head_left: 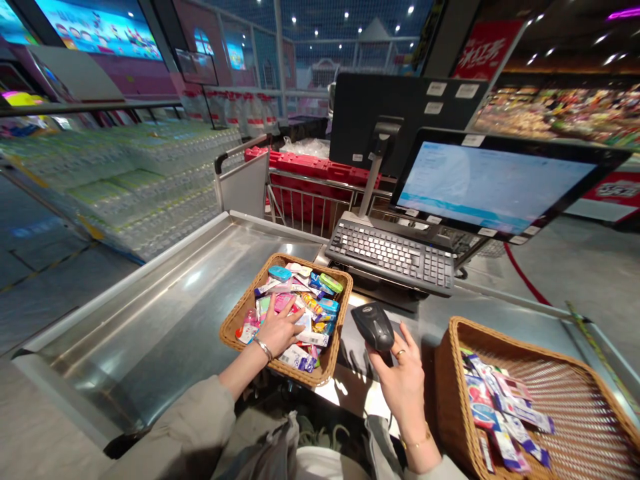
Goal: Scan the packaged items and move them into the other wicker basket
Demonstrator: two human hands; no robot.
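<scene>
My left hand [280,327] rests inside a wicker basket [235,327], its fingers spread on a heap of small packaged toiletries [310,313]. Nothing appears gripped in it. My right hand [400,377] holds a black handheld barcode scanner [373,327] with its head tilted up and away from me. The scanner is above the steel counter, between the two baskets. A second wicker basket [480,340] stands to the right, holding several flat, colourful packets [500,413] at its near side.
A steel checkout counter [150,320] runs left of the baskets. Behind them stand a black keyboard [390,257], a touchscreen monitor [495,183] and a second screen [400,113]. Beyond are a metal cart with red crates [300,193] and stacked bottled water [130,180].
</scene>
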